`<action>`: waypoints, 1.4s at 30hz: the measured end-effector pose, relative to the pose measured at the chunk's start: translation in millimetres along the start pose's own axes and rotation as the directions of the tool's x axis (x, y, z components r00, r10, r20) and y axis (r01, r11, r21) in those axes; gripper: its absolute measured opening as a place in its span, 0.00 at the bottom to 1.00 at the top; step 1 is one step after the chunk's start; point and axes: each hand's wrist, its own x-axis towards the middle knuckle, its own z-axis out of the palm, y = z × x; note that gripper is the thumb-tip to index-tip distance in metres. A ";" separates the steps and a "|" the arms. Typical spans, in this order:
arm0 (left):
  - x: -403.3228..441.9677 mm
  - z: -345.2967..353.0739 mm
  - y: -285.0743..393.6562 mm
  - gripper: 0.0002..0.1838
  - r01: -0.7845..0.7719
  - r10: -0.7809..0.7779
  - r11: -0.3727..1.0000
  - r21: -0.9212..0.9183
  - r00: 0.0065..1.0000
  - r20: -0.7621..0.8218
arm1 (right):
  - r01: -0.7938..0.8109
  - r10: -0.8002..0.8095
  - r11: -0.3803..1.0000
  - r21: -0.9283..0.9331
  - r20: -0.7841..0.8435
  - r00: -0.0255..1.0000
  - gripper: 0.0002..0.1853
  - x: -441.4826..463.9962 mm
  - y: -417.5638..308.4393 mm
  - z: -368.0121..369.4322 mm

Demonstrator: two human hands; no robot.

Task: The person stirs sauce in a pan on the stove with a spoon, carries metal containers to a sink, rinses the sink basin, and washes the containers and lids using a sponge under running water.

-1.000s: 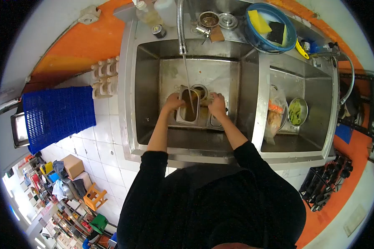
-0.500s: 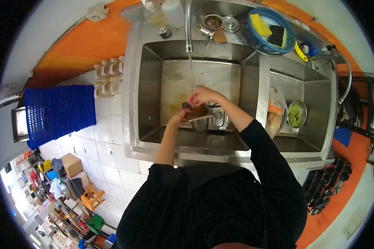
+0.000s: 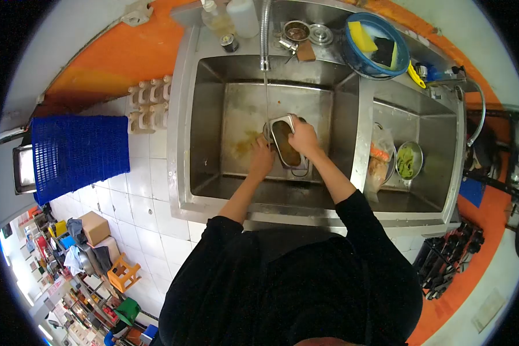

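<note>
In the large steel sink, my right hand (image 3: 304, 137) grips the upper right rim of a rectangular metal container (image 3: 289, 151), which is tilted and has brownish residue or liquid inside. My left hand (image 3: 262, 157) is at the container's left side near the drain; its fingers are bent, and what they hold, if anything, is hidden. A thin water stream falls from the hose faucet (image 3: 264, 62) beside the container's left edge. Part of another metal piece (image 3: 301, 170) shows beneath the container. A yellowish-brown stain spreads on the sink floor left of my left hand.
Right of the divider, a second sink (image 3: 432, 193) holds a bag of food (image 3: 378, 163) and a bowl of green pieces (image 3: 409, 160). Behind stand a blue basin (image 3: 352, 55) with sponges, bottles (image 3: 243, 18) and a small jar (image 3: 229, 42). A blue crate (image 3: 81, 154) is at left.
My right hand has moved from above the container to its right rim. The container has turned and shifted right, and my left hand has moved slightly right and up.
</note>
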 end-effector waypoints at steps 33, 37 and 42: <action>48.8 -59.5 41.7 0.30 -0.050 0.219 0.936 -0.348 0.856 0.468 | 0.180 -0.038 0.962 0.204 -0.553 0.832 0.08 72.8 -28.0 -199.1; 51.2 -72.0 55.0 0.32 -0.251 0.299 0.954 -0.162 0.802 0.518 | -0.117 -0.088 0.906 -0.407 -0.451 0.888 0.17 135.8 15.8 -274.6; 56.1 -53.7 15.5 0.28 -0.624 0.447 0.775 0.098 0.652 0.613 | -0.484 0.425 0.711 -0.510 -0.237 0.874 0.25 152.3 22.3 -252.3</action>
